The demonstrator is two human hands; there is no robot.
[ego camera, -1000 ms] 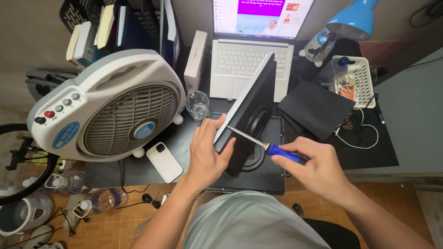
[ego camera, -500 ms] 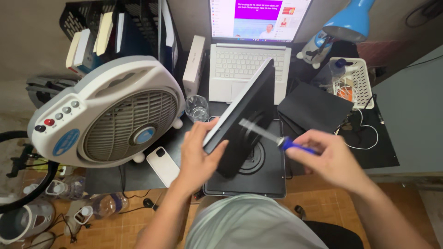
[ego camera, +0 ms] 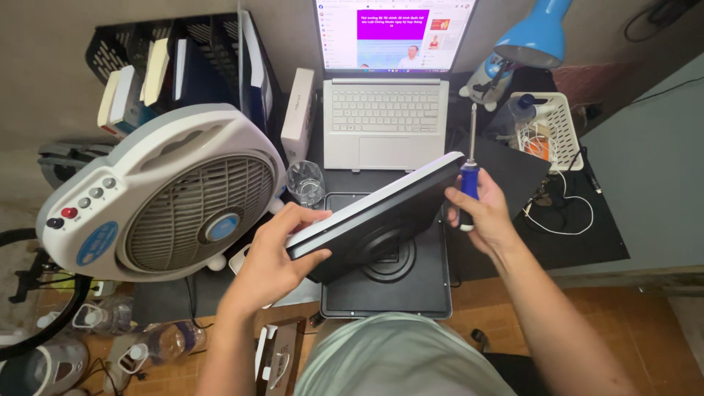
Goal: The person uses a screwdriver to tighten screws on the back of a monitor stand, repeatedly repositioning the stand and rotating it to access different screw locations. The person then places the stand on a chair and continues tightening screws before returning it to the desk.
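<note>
Both hands hold up a flat black slab-like device [ego camera: 374,216] with a pale top edge, tilted above a black square base panel [ego camera: 425,290] that bears a round ring. My left hand [ego camera: 275,253] grips its lower left end. My right hand [ego camera: 477,209] supports its upper right corner while holding a blue-handled screwdriver [ego camera: 470,165], whose metal shaft points up and away from me. The slab hides much of the base panel beneath it.
A large white box fan [ego camera: 165,194] stands at the left. An open laptop [ego camera: 385,121] sits at the back, a drinking glass [ego camera: 306,182] in front of it, a white basket [ego camera: 546,128] and blue lamp [ego camera: 539,37] at right. Black pads [ego camera: 524,176] lie right.
The screwdriver left the slab's back and now points upward in my right hand. The slab has swung from steeply upright to a flatter tilt, and my right hand moved onto its corner.
</note>
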